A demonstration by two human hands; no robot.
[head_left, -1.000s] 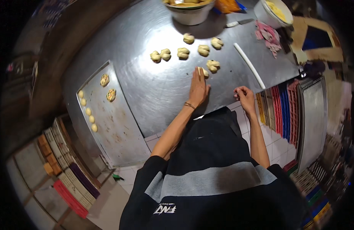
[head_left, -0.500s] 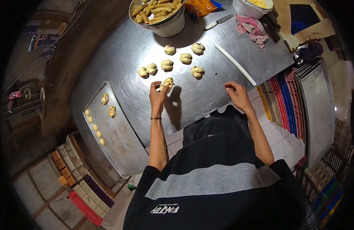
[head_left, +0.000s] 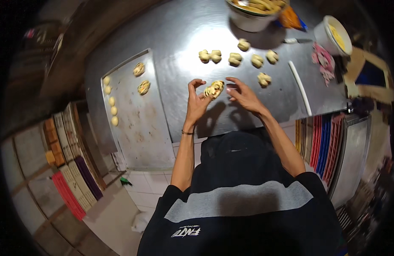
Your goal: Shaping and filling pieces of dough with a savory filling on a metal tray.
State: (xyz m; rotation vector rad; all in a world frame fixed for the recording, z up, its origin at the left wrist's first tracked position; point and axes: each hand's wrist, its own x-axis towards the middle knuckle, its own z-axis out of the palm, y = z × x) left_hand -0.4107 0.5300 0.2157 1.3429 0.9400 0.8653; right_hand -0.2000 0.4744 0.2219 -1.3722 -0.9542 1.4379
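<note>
My left hand [head_left: 197, 103] pinches a twisted piece of filled dough [head_left: 214, 89] just above the metal table, its dark and reddish filling showing in streaks. Close on the other side of that dough, my right hand [head_left: 247, 98] is open, thumb and fingers apart and holding nothing. Beyond my hands lie several pale folded dough pieces [head_left: 235, 59], two of them side by side [head_left: 210, 56]. On the metal baking tray [head_left: 165, 135] to the left rest two twisted dough pieces [head_left: 143, 88] with filling showing, and a line of small smooth dough balls [head_left: 114, 110].
A white rod [head_left: 300, 87] lies right of the dough. Farther back are a white tub of finger-shaped pieces [head_left: 250, 21], an orange bag [head_left: 290, 19], a knife [head_left: 297, 41], a pink cloth [head_left: 324, 62] and a white bucket [head_left: 332, 36]. Coloured crates [head_left: 323, 141] stand below the right edge.
My right hand has come left from the table's near edge to beside the dough in my left hand. The view has turned, so the tray and table items appear shifted right.
</note>
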